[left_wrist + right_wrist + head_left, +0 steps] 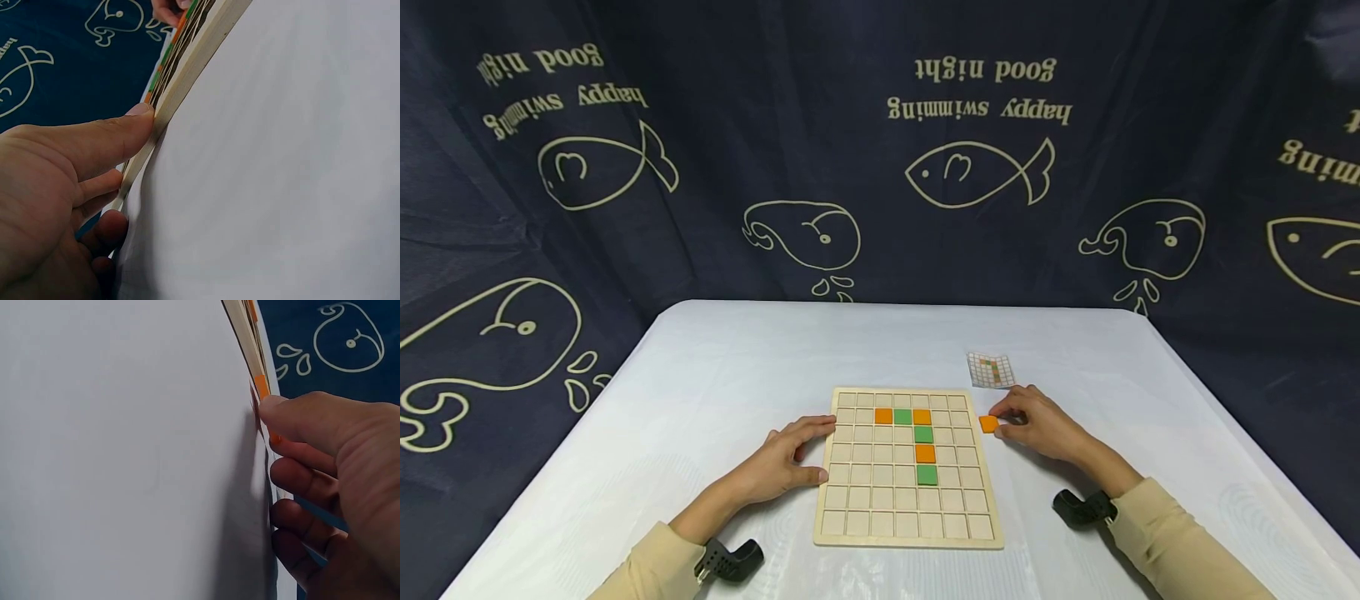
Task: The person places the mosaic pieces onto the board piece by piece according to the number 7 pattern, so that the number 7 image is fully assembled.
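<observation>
A square wooden grid board lies on the table, with several orange and green square tiles in its cells. Three tiles, orange, green and orange, form a row near the top; green, orange and green tiles continue down from the row's right end. Against the board's left edge rest the thumb and fingertips of my left hand, also seen in the left wrist view. Just right of the board, my right hand pinches an orange tile between thumb and index finger. The right wrist view shows this tile edge-on.
A small card printed with a coloured grid pattern lies behind the right hand. White cloth covers the table. A dark curtain with fish and whale drawings hangs behind it. Black wrist devices sit at both cuffs.
</observation>
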Available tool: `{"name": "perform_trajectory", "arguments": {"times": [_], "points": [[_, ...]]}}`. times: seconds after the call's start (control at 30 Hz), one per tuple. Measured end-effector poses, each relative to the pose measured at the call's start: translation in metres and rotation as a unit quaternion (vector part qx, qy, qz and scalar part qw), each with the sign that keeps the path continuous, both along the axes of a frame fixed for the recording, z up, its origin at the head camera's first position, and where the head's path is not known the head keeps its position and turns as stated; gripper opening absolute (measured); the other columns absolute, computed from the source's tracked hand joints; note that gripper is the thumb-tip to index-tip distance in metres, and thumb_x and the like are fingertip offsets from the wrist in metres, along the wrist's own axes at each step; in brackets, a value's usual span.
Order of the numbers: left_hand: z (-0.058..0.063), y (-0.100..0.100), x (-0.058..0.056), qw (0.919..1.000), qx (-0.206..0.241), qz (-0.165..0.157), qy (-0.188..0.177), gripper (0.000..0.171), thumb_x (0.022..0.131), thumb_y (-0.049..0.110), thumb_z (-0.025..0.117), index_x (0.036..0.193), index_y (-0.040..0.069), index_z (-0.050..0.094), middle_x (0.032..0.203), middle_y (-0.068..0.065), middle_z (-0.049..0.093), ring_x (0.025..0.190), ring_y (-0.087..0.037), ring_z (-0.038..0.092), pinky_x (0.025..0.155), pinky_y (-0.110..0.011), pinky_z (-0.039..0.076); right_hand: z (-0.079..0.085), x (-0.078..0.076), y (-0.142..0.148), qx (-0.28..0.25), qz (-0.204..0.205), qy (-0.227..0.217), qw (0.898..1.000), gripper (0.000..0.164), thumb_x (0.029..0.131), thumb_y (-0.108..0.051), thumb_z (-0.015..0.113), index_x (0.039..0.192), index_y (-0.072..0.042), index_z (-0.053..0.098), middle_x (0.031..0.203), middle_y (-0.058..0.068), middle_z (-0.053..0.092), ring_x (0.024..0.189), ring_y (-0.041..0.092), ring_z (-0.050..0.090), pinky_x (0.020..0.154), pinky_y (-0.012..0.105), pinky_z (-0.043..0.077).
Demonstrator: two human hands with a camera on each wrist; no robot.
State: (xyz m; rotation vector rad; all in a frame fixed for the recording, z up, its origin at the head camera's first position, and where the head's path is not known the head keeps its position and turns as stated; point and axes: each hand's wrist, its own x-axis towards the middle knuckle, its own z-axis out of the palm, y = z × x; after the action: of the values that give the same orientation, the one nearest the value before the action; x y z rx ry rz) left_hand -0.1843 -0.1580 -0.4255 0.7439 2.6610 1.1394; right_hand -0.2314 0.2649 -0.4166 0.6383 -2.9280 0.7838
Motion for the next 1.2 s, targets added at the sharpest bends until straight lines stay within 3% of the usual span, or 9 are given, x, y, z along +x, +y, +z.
{"name": "perform_trajectory", "arguments": {"times": [0.23, 0.9, 1.2], "points": [[0.0, 0.0, 0.0, 1.0, 0.003, 0.003, -0.006, 0.069, 0.08, 0.034, 0.073, 0.14, 0.014, 0.045, 0.151, 0.003, 0.036, 0.085, -0.009, 0.044, 0.087, -0.043, 0.019, 0.002, 0.005, -0.001, -0.008, 0.003, 0.025, 1.0, 0.022, 0.077, -0.019, 0.076, 0.098, -0.016, 0.071, 0.093, -0.008, 0.062, 0.085, 0.009, 0.045, 0.074, 0.025, 0.04], [0.0, 0.0, 0.0, 1.0, 0.002, 0.002, -0.003, 0.069, 0.08, 0.033, 0.073, 0.14, 0.014, 0.045, 0.15, 0.002, 0.037, 0.082, -0.009, 0.044, 0.081, -0.038, 0.02, 0.015, 0.03, -0.024, -0.042, 0.023, 0.065, 0.997, 0.021, 0.077, -0.014, 0.076, 0.097, -0.017, 0.072, 0.09, -0.006, 0.061, 0.086, 0.011, 0.047, 0.073, 0.027, 0.042], [0.001, 0.0, 0.0, 1.0, 0.001, 0.003, 0.0, 0.069, 0.08, 0.033, 0.073, 0.14, 0.014, 0.046, 0.15, 0.001, 0.038, 0.082, -0.009, 0.044, 0.08, -0.036, 0.021, 0.017, 0.041, -0.038, -0.043, 0.02, 0.058, 0.997, 0.021, 0.077, -0.019, 0.077, 0.097, -0.021, 0.071, 0.09, -0.006, 0.061, 0.088, 0.008, 0.046, 0.075, 0.027, 0.042]]}}
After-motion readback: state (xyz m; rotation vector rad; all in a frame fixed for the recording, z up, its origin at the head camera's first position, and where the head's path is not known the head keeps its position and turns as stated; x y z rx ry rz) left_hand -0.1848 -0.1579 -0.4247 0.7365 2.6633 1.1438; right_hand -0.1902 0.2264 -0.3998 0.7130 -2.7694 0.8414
